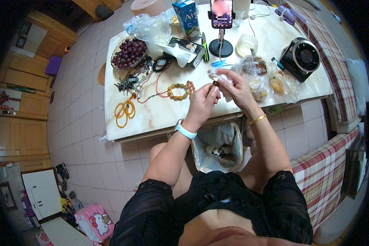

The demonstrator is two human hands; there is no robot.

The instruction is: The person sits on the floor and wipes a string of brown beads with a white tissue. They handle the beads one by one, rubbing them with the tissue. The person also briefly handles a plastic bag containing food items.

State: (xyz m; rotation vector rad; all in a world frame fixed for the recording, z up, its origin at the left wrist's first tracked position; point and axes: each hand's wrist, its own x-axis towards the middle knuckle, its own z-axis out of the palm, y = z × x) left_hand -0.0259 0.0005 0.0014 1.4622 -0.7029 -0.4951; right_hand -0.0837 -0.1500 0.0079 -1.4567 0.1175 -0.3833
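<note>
My left hand [203, 101] holds a small dark brown item, probably beads [214, 86], over the table's front edge. Close beside it on the right, my right hand [236, 87] pinches a crumpled white tissue [224, 77] against the brown item. Fingers hide much of both. Just left of my left hand lie a bracelet of yellow-brown beads [177, 91] and some orange-red beads [190, 87]. Further left are a looped amber-coloured bead string [125, 111], red cords [150, 97] and a black bead bracelet [160, 64].
Grapes fill a bowl [129, 53] at the back left. Behind my hands stand a tissue box [194, 52], a knife [204, 49], a phone on a stand [221, 46] and a glass mug [246, 45]. Plastic bags [253, 77] and a black device [299, 58] are right; a lined bin [218, 147] is below.
</note>
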